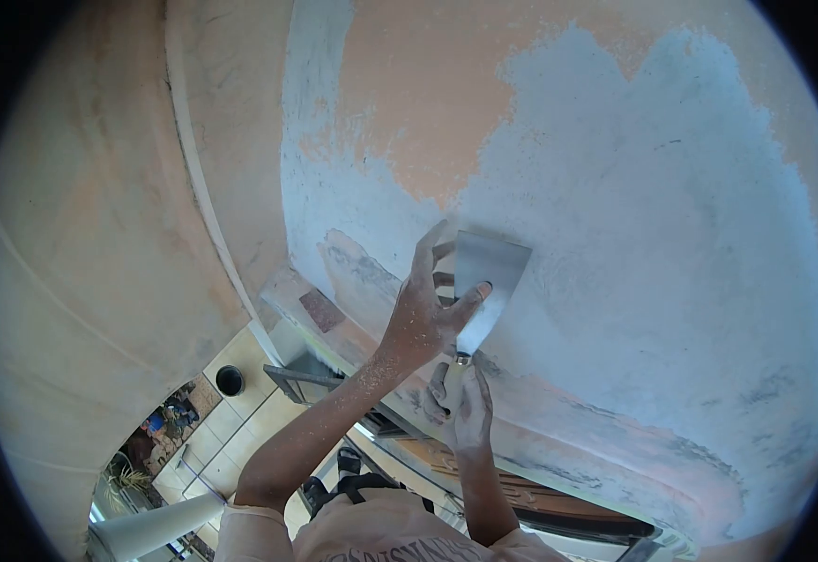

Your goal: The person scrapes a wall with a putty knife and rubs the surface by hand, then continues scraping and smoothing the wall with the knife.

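A wide putty knife (491,267) is held up in front of a wall coated in pale bluish-white filler (634,206). My right hand (470,407) is closed around its handle, low on the tool. Higher up, my left hand (430,309) grips the metal blade, with its thumb on the front face and other fingers partly hidden behind the blade's left edge. Pale dust covers both hands. An orange-beige patch (428,84) without filler shows above them. Whether the blade touches the wall I cannot tell.
A beige curved surface (81,234) fills the left side. Far below are a tiled floor (254,421), a black bucket (229,379), a white pillar (156,529) and some plants (128,476). Brown carved woodwork (540,501) lies under the wall's lower edge.
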Demonstrator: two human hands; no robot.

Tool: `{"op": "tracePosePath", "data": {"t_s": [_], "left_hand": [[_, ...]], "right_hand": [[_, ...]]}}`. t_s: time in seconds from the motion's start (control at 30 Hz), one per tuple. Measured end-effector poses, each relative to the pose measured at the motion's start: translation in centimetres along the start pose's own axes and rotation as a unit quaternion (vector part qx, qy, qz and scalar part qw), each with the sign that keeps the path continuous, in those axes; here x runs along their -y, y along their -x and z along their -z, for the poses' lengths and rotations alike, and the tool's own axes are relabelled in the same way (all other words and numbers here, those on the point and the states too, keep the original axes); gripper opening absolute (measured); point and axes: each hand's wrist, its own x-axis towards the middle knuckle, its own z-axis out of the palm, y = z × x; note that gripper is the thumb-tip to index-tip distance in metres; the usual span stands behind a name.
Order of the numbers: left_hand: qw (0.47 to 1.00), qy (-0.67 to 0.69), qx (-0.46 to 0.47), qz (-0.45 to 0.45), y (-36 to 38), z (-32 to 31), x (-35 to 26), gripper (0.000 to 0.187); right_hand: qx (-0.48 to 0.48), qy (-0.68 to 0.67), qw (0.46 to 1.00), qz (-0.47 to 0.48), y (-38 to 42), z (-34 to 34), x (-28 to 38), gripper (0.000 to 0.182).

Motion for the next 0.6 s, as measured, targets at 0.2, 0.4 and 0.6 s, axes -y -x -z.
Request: {"op": "tracePosePath", "data": {"t_s": [0.2, 0.4, 0.6], "left_hand": [[0.755, -0.468, 0.044, -0.457, -3.1, 1.5, 0.7, 0.057], [0.776, -0.368, 0.055, -0.510, -5.3, -0.4, 0.5, 0.048], [0.767, -0.364, 0.011, -0.528, -5.6, -1.0, 1.0, 0.052]], "right_hand": [[-0.043, 0.113, 0.990, 0.075, -2.3, -1.2, 4.4, 0.033], [-0.046, 0.024, 0.997, 0.058, -2.6, -1.2, 4.6, 0.036], [-0.020, -0.142, 0.989, -0.022, -2.1, -2.2, 4.8, 0.046]]}}
